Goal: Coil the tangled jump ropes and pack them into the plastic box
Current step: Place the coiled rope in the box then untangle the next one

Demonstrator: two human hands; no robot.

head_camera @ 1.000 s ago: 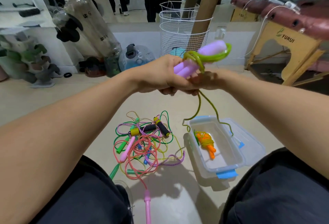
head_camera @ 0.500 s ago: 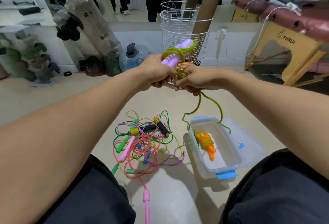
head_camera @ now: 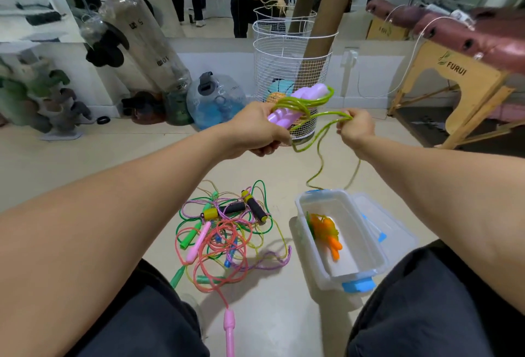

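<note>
Your right hand (head_camera: 356, 129) has pulled away from the left hand (head_camera: 257, 129), drawing a green rope (head_camera: 319, 126) loop sideways; its fingers pinch that loop. Your left fingers grip the purple handles (head_camera: 292, 104), rope coiled around them. Slack trails toward the box (head_camera: 377, 267) on the floor, beside the tangle (head_camera: 227, 231).

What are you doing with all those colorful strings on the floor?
They are jump ropes. The left hand grips the purple handles of one, and the right hand pulls its green cord out to wind it round them. The cord's loose end hangs toward the clear plastic box, where a coiled orange rope already lies. A tangled pile of ropes waits on the floor.
</note>
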